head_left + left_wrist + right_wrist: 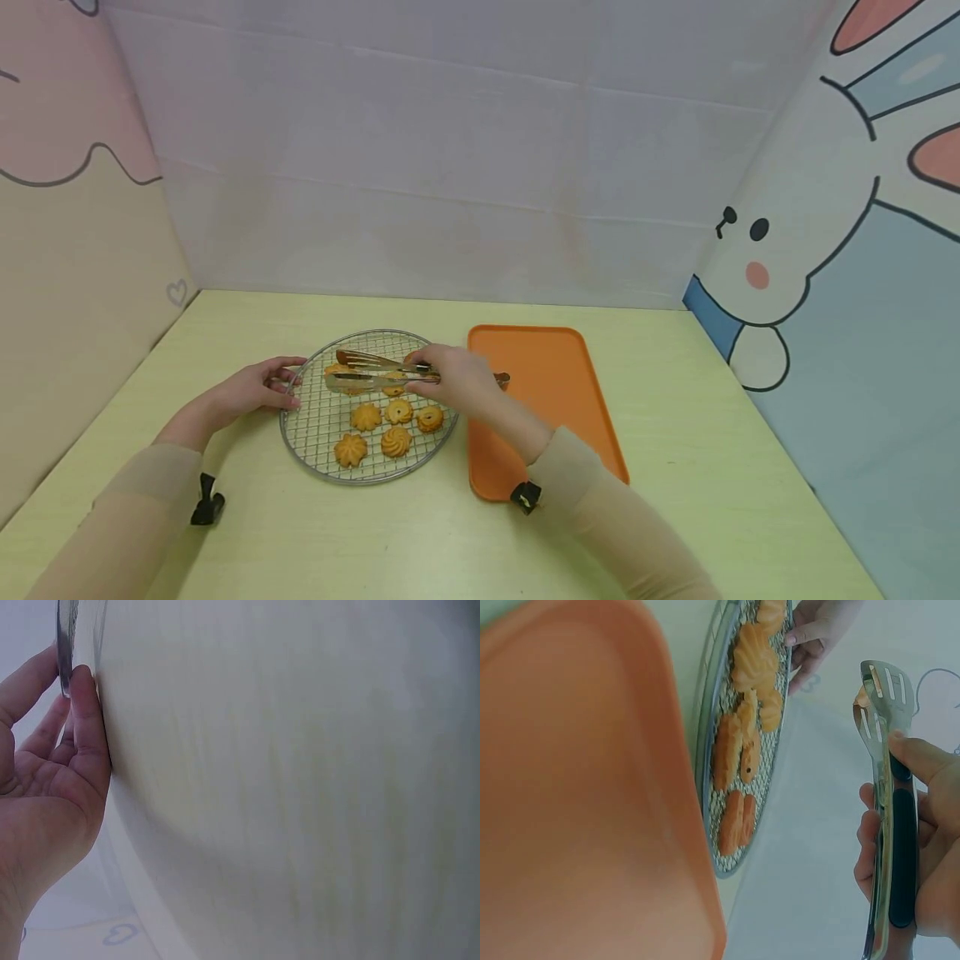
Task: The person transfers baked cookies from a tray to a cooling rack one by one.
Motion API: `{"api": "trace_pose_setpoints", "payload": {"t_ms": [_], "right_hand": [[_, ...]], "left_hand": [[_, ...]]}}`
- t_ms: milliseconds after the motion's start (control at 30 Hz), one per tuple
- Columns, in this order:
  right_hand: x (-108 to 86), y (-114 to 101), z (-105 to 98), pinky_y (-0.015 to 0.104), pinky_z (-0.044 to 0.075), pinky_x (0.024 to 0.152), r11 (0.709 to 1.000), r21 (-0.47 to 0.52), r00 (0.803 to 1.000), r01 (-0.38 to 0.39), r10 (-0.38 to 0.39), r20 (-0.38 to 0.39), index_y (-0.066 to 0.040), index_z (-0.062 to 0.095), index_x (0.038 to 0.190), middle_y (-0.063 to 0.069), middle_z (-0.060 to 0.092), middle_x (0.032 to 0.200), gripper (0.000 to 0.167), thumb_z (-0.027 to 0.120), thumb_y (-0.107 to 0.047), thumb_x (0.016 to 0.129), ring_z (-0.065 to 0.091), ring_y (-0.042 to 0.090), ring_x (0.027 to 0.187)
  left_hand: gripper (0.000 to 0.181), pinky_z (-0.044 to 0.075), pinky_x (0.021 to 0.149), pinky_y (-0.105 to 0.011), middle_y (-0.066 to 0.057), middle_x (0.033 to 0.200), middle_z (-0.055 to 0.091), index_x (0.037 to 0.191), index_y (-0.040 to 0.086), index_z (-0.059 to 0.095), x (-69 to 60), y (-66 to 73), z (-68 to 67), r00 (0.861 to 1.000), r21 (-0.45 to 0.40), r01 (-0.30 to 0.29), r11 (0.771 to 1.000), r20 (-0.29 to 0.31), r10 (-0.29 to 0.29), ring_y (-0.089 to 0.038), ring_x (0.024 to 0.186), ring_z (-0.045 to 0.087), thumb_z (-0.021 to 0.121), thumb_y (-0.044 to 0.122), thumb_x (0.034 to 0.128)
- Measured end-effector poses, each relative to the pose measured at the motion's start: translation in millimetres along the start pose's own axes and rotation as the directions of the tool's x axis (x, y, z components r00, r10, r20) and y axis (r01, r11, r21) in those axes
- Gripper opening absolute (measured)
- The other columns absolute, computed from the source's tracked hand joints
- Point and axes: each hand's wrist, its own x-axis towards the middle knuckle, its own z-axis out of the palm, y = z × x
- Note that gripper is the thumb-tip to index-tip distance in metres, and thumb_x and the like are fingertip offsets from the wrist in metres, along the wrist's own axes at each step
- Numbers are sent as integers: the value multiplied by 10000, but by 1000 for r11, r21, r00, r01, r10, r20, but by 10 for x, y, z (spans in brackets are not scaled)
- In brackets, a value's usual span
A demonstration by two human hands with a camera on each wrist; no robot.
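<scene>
A round wire cooling rack [315, 433] holds several golden piped cookies [396, 442]. My left hand [258, 385] pinches the rack's left rim; in the left wrist view, thumb and fingers lie on either side of the metal edge [64, 652]. My right hand [457, 379] grips metal tongs [891, 817] with black grip pads, their slotted heads above the far left part of the rack. An orange-brown patch shows between the tong heads in the right wrist view; I cannot tell whether it is a cookie or a reflection. The heads partly cover the far cookies.
An orange rectangular tray [551, 375] lies right of the rack, partly under my right forearm. The pale table [697, 467] is bounded by a white back wall [450, 167] and side walls with cartoon drawings. Each wrist carries a black device.
</scene>
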Motion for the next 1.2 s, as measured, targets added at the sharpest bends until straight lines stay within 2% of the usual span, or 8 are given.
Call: {"api": "trace_pose_setpoints", "payload": {"t_ms": [200, 333, 567, 867, 1033, 1200], "right_hand": [[35, -76, 123, 211, 404, 521, 999, -34, 999, 7, -5, 36, -236, 623, 1189, -76, 629, 1166, 395, 620, -474, 873, 602, 85, 857], [53, -103, 195, 214, 416, 535, 999, -46, 998, 4, -1, 65, -245, 624, 1195, -87, 631, 1160, 399, 613, -480, 873, 603, 87, 901], [95, -125, 313, 217, 397, 508, 997, -74, 996, -2, 9, 92, -263, 639, 1160, -113, 643, 1058, 375, 642, -477, 852, 562, 45, 731], [81, -149, 408, 238, 425, 562, 991, -131, 993, 22, -7, 117, -278, 636, 1183, -134, 648, 1106, 390, 642, -484, 851, 624, 70, 851], [69, -158, 440, 213, 401, 506, 989, -140, 994, 48, -33, 103, -254, 640, 1188, -120, 644, 1115, 404, 648, -473, 850, 629, 74, 850], [72, -157, 459, 205, 375, 476, 990, -138, 994, 31, -16, 106, -265, 635, 1192, -119, 642, 1122, 409, 651, -479, 844, 626, 71, 844]], "left_hand": [[622, 499, 797, -290, -199, 1247, 395, 1478, 22, 222, 19, -6, 0, 999, -14, 35, 999, 12, -34, -161, 990, 510, 536, 182, 965], [558, 500, 796, -308, -200, 1249, 392, 1484, 30, 218, 32, -16, -3, 999, -10, 48, 999, 8, -48, -184, 1010, 500, 457, 168, 999], [614, 501, 779, -297, -219, 1261, 400, 1479, 13, 219, 18, -1, 7, 1000, -18, 25, 1000, 9, -25, -147, 988, 510, 525, 167, 969], [634, 498, 775, -289, -227, 1277, 400, 1480, 14, 217, 12, -4, 3, 1000, -8, 16, 1000, 16, -15, -134, 982, 510, 542, 182, 963], [639, 497, 772, -292, -224, 1279, 398, 1482, 18, 214, 26, -13, -1, 1000, -14, 16, 1000, 17, -16, -142, 985, 509, 545, 185, 961], [639, 496, 774, -290, -219, 1276, 400, 1483, 19, 215, 31, -26, -7, 1000, -3, 22, 1000, 14, -22, -136, 981, 506, 545, 190, 962]]}}
